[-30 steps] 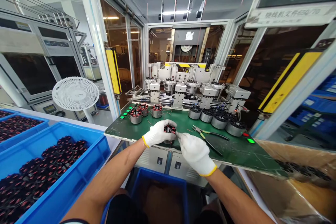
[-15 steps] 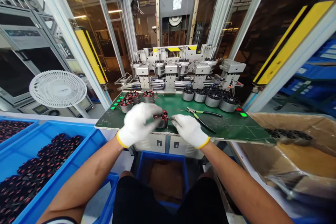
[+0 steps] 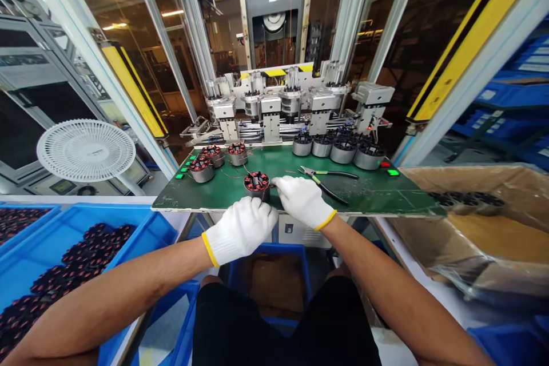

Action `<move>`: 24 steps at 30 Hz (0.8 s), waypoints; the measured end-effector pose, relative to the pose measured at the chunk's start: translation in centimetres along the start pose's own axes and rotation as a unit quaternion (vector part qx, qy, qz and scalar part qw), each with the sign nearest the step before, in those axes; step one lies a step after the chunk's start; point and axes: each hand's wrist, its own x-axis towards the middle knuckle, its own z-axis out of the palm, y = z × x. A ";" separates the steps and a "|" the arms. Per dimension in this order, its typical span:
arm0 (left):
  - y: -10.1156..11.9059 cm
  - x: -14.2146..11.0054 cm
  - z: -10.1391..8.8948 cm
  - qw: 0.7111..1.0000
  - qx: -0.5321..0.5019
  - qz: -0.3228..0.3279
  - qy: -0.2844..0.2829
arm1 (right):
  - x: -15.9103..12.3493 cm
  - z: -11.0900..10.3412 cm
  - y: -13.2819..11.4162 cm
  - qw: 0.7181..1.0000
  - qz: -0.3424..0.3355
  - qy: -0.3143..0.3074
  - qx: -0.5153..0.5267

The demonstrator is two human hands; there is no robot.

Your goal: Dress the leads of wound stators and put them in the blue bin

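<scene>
A motor stator (image 3: 257, 181) with copper-red windings and a grey metal body stands on the green bench top (image 3: 231, 197), close to its front edge. My left hand (image 3: 242, 227), in a white knit glove with a yellow cuff, is closed just in front of the stator, below its rim. What its fingertips pinch is too small to make out. My right hand (image 3: 301, 200), gloved alike, has its fingertips pressed together at the stator's right side, by a small dark bit I cannot identify. Diagonal cutters (image 3: 328, 178) with black and green handles lie open beyond my right hand.
Several wound stators (image 3: 202, 168) stand at the bench's left; unwound ones (image 3: 343, 151) stand at the right. Behind is a winding machine (image 3: 271, 114). Left are a blue bin of stators (image 3: 81, 263) and a fan (image 3: 86, 148); right, a lined carton (image 3: 493, 240).
My left hand has come off the stator's left side, crossed over it, and dropped to its front, closing. The right hand has stayed at its right side. The view has tilted downward.
</scene>
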 end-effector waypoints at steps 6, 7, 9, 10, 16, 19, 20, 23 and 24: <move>-1.8 -1.1 -0.2 0.988 -0.111 -0.071 0.075 | 0.7 -0.3 -1.2 0.999 0.023 -0.006 -0.046; -2.1 -1.3 -0.2 0.979 -0.151 -0.098 0.096 | 0.8 -0.3 -1.3 0.998 0.025 -0.007 -0.049; -2.4 -1.6 -0.2 0.950 -0.238 -0.150 0.132 | 0.9 -0.3 -1.5 0.998 0.025 -0.010 -0.052; -2.5 -1.6 -0.4 0.933 -0.280 -0.173 0.143 | 0.9 -0.2 -1.5 0.998 0.021 -0.013 -0.051; -4.0 0.4 -1.8 0.844 -0.438 -0.277 0.141 | 0.3 -0.2 -1.3 0.998 -0.002 -0.037 -0.046; -5.2 2.5 -2.4 0.824 -0.463 -0.293 0.145 | -0.3 -0.4 -2.1 0.998 -0.015 -0.047 -0.051; -5.5 3.4 -2.5 0.825 -0.459 -0.298 0.141 | -0.5 -0.5 -2.5 0.997 -0.017 -0.051 -0.052; -5.8 6.1 -2.8 0.838 -0.421 -0.325 0.123 | -1.1 -0.5 -4.2 0.996 -0.011 -0.067 -0.049; -5.6 6.9 -2.9 0.842 -0.408 -0.335 0.115 | -1.3 -0.5 -4.7 0.996 -0.009 -0.073 -0.045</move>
